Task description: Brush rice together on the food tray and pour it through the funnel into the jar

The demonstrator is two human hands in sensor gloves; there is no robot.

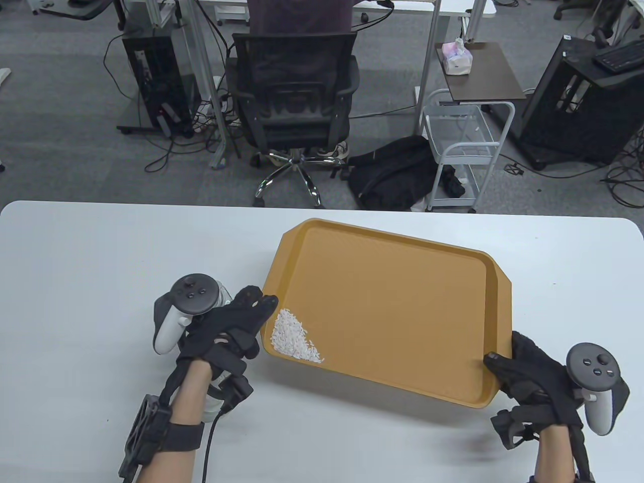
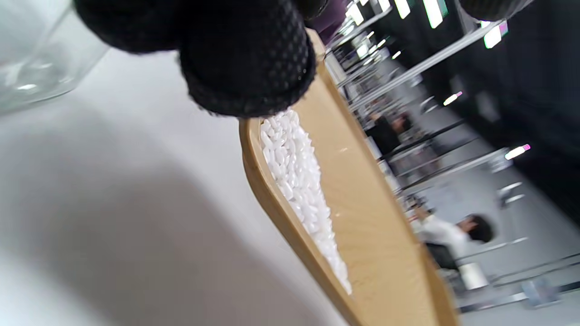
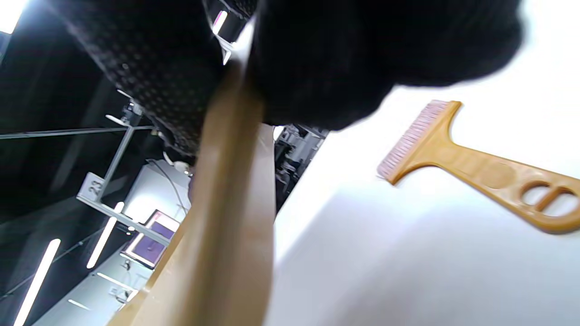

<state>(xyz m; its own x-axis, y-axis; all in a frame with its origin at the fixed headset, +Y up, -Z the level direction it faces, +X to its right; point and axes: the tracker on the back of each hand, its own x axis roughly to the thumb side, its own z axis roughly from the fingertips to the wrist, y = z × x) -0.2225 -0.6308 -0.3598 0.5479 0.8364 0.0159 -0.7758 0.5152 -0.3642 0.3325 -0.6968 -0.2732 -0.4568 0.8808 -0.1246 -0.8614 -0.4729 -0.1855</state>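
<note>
The tan food tray [image 1: 392,307] is tilted, its right side raised off the white table. A small pile of white rice [image 1: 294,342] is gathered against its near left rim [image 2: 272,199]. My left hand [image 1: 241,322] holds that left rim, fingertips [image 2: 244,63] over the edge just beyond the rice [image 2: 299,185]. A clear glass jar [image 2: 36,54] stands under and beside this hand, mostly hidden in the table view. My right hand [image 1: 523,372] grips the tray's near right corner, the rim [image 3: 231,203] between its fingers. I cannot see a funnel.
A tan flat brush [image 3: 476,167] lies on the white table under the raised right side of the tray. Beyond the table's far edge stand an office chair [image 1: 297,105] and a white cart [image 1: 463,151].
</note>
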